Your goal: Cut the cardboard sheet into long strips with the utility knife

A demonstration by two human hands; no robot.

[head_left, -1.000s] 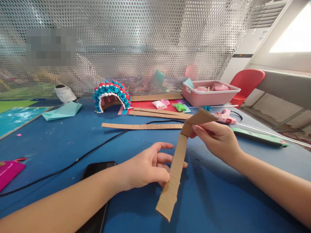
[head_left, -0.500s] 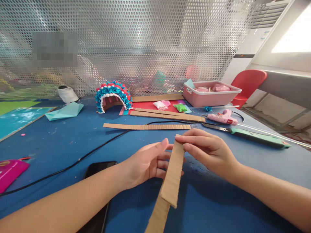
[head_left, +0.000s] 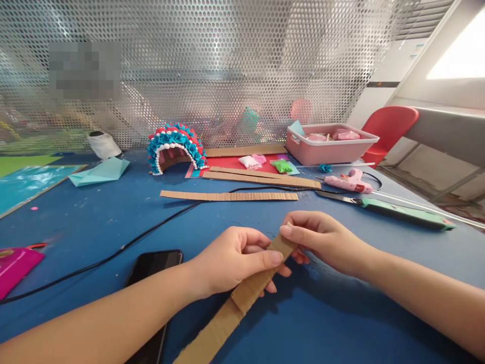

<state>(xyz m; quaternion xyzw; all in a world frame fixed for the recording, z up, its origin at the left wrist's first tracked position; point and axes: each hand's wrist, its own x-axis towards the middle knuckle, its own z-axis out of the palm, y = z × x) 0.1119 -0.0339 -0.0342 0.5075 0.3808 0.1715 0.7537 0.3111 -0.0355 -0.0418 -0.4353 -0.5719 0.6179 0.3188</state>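
A long cardboard strip (head_left: 217,323) slants up from the bottom edge between my hands, with a step across it where two layers overlap. My left hand (head_left: 246,260) is closed on its upper part, thumb on top and fingers curled underneath. At the strip's far end, my right hand (head_left: 322,237) pinches the tip between thumb and fingers. Beyond both hands lies another narrow cardboard strip (head_left: 227,196), flat on the blue table (head_left: 326,323). A black phone (head_left: 155,263) is partly hidden under my left forearm.
A pink glue gun (head_left: 348,181) and a green utility knife (head_left: 405,212), blade out, lie at the right. Behind stand a blue, red and white flowered arch (head_left: 176,144) and a pink bin (head_left: 329,149). A black cable (head_left: 140,240) crosses the table.
My left thumb has come down onto the cardboard, closing that hand on it. The strip has swung to a stronger slant, its lower end moving left. My right hand has shifted slightly down.
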